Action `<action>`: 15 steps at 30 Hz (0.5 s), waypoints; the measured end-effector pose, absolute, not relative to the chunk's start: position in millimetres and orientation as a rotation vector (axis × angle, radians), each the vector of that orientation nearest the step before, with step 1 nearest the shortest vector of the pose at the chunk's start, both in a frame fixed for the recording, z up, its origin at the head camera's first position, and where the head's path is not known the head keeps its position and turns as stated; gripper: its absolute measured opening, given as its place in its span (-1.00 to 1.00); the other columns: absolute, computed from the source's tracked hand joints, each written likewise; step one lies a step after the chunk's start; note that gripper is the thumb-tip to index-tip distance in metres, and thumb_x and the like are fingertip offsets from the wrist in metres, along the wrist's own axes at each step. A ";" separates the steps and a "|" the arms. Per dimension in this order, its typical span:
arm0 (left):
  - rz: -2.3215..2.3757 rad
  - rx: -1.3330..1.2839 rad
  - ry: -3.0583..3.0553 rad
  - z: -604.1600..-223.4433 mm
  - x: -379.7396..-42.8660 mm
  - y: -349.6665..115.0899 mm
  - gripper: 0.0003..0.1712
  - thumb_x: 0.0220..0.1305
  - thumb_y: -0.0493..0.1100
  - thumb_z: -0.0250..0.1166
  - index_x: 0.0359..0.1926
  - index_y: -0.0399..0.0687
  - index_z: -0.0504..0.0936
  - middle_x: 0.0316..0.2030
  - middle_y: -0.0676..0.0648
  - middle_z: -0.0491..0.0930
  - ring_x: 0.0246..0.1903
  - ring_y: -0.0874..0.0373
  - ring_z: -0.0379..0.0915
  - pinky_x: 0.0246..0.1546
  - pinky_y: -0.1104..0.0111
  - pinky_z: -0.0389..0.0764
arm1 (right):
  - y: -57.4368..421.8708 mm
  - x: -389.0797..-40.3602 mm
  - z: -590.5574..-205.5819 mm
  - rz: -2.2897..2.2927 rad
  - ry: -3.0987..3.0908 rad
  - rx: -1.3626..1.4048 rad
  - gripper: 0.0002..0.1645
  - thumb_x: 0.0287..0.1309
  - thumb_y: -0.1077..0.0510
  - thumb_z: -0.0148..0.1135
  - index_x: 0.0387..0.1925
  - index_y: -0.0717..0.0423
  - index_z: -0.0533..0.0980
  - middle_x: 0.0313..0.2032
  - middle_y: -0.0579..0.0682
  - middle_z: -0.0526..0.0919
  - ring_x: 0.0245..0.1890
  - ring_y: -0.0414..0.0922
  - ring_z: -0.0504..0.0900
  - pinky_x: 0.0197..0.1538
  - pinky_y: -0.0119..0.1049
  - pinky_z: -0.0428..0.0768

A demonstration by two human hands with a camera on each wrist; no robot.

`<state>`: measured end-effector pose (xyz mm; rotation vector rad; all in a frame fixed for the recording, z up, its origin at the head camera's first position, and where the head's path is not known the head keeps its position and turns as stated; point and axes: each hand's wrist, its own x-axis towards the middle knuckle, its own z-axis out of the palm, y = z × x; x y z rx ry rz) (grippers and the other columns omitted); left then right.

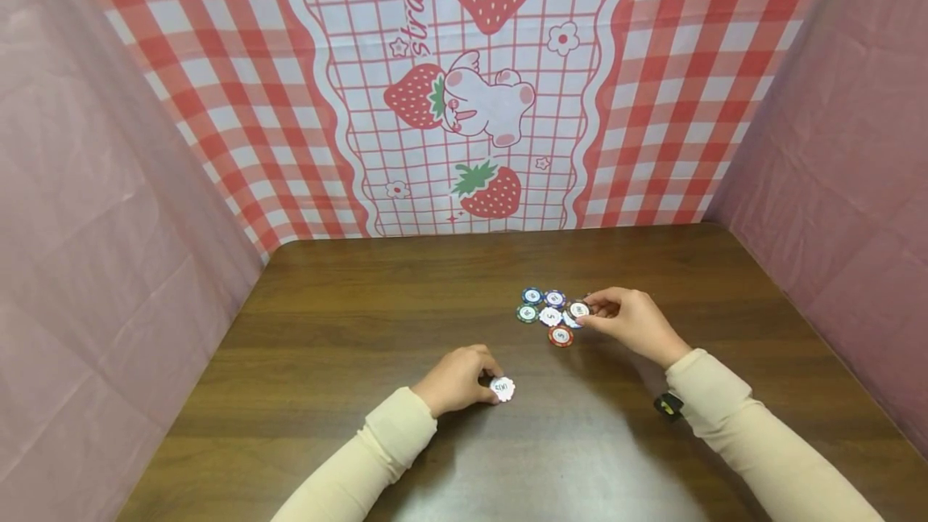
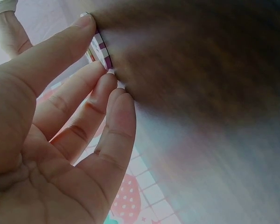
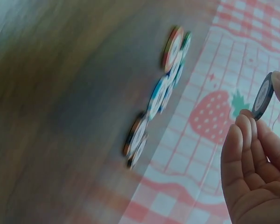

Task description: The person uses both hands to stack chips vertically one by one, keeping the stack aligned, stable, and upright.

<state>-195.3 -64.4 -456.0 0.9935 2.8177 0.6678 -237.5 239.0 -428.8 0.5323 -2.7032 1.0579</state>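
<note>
One white-faced chip (image 1: 503,388) is pinched in the left hand (image 1: 455,379), nearer the person, and one dark-edged chip (image 1: 579,310) in the right hand (image 1: 638,325). At least six more chips (image 1: 550,316) lie clustered on one wooden table (image 1: 326,304) near the right fingertips, including one red chip (image 1: 561,336) and one green chip (image 1: 527,313).

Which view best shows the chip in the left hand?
The head view: the left hand holds the chip, numbered face showing. The left wrist view has it closer but nearly edge-on; the right wrist view doesn't show it.
</note>
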 end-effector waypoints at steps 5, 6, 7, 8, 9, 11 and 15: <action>0.666 0.994 2.813 -455.8 -195.1 -64.5 -0.69 -0.08 -0.13 0.56 -0.24 -0.06 0.76 -0.28 0.06 0.64 -0.31 0.26 0.53 -0.22 0.53 0.49 | 220.4 -233.3 -429.7 1.124 -2.666 0.616 -0.65 -0.07 0.12 0.54 -0.23 0.20 0.67 -0.43 -0.04 0.69 -0.45 -0.33 0.54 -0.35 -0.44 0.55; 0.662 1.001 2.814 -456.1 -195.3 -64.7 -0.69 -0.09 -0.13 0.56 -0.24 -0.06 0.76 -0.29 0.06 0.64 -0.31 0.26 0.53 -0.23 0.54 0.49 | 216.6 -232.3 -429.8 1.144 -2.660 0.633 -0.65 -0.08 0.13 0.54 -0.23 0.20 0.67 -0.43 -0.03 0.69 -0.45 -0.34 0.54 -0.35 -0.44 0.55; 0.660 1.003 2.814 -456.2 -195.3 -64.8 -0.69 -0.09 -0.13 0.56 -0.24 -0.06 0.76 -0.29 0.06 0.64 -0.31 0.26 0.53 -0.24 0.54 0.48 | 212.7 -231.3 -429.6 1.162 -2.654 0.651 -0.65 -0.09 0.13 0.54 -0.22 0.20 0.68 -0.42 -0.03 0.69 -0.44 -0.34 0.55 -0.34 -0.43 0.56; 0.659 1.005 2.815 -456.4 -195.4 -64.9 -0.69 -0.09 -0.13 0.56 -0.24 -0.05 0.76 -0.29 0.06 0.64 -0.32 0.27 0.52 -0.24 0.54 0.48 | 208.9 -230.2 -429.4 1.179 -2.650 0.667 -0.64 -0.09 0.13 0.54 -0.22 0.20 0.68 -0.42 -0.03 0.69 -0.44 -0.34 0.55 -0.35 -0.43 0.57; 0.659 1.008 2.816 -456.5 -195.5 -64.9 -0.69 -0.09 -0.13 0.56 -0.24 -0.05 0.76 -0.29 0.06 0.64 -0.32 0.27 0.52 -0.24 0.54 0.48 | 205.2 -229.4 -429.4 1.191 -2.644 0.687 -0.63 -0.09 0.13 0.55 -0.21 0.20 0.68 -0.42 -0.03 0.69 -0.44 -0.34 0.56 -0.35 -0.42 0.57; 0.661 1.011 2.816 -456.8 -195.9 -64.8 -0.69 -0.09 -0.12 0.57 -0.25 -0.05 0.76 -0.29 0.06 0.64 -0.33 0.27 0.52 -0.25 0.54 0.48 | 198.6 -227.8 -430.2 1.200 -2.634 0.728 -0.63 -0.11 0.13 0.56 -0.22 0.19 0.68 -0.43 -0.05 0.69 -0.45 -0.35 0.56 -0.35 -0.42 0.58; 0.676 1.005 2.807 -457.1 -196.4 -64.7 -0.70 -0.08 -0.12 0.57 -0.26 -0.05 0.76 -0.30 0.06 0.64 -0.33 0.27 0.51 -0.25 0.54 0.48 | 186.8 -224.7 -432.5 1.223 -2.628 0.805 -0.64 -0.11 0.12 0.56 -0.23 0.17 0.68 -0.45 -0.10 0.67 -0.46 -0.36 0.54 -0.36 -0.42 0.58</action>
